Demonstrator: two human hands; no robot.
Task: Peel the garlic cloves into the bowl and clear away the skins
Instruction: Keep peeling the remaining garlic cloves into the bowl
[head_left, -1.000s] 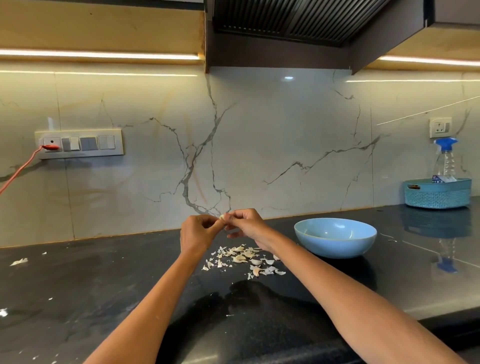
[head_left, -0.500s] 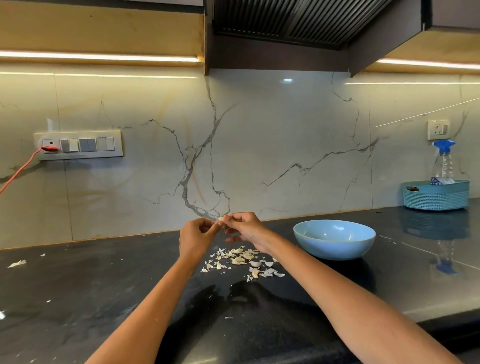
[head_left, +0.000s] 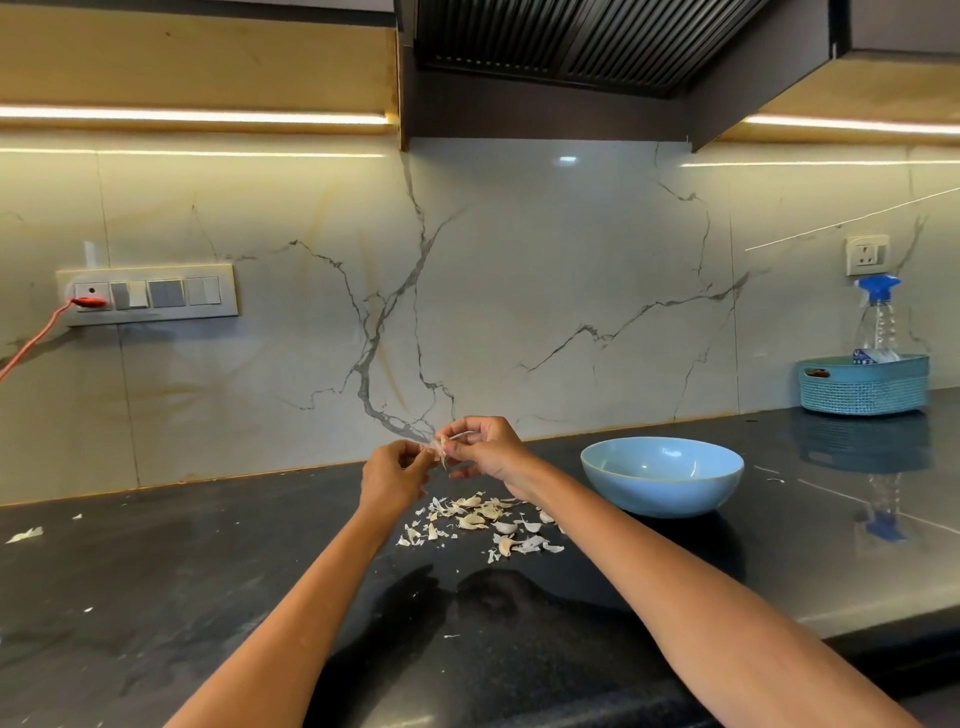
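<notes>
Both hands are raised above the black counter and meet at a small garlic clove with papery skin hanging off it. My left hand pinches the clove from the left, and my right hand pinches its skin from the right. Below them lies a scatter of garlic cloves and skins on the counter. A light blue bowl stands to the right of the pile; its visible inside looks bare.
A teal basket with a spray bottle stands at the back right by the wall. Stray skin bits lie on the far left of the counter. A red cable runs from the wall socket at left.
The hands stay together at the clove, shifted slightly; a strip of skin now hangs looser between the fingers. Pile and bowl have not moved.
</notes>
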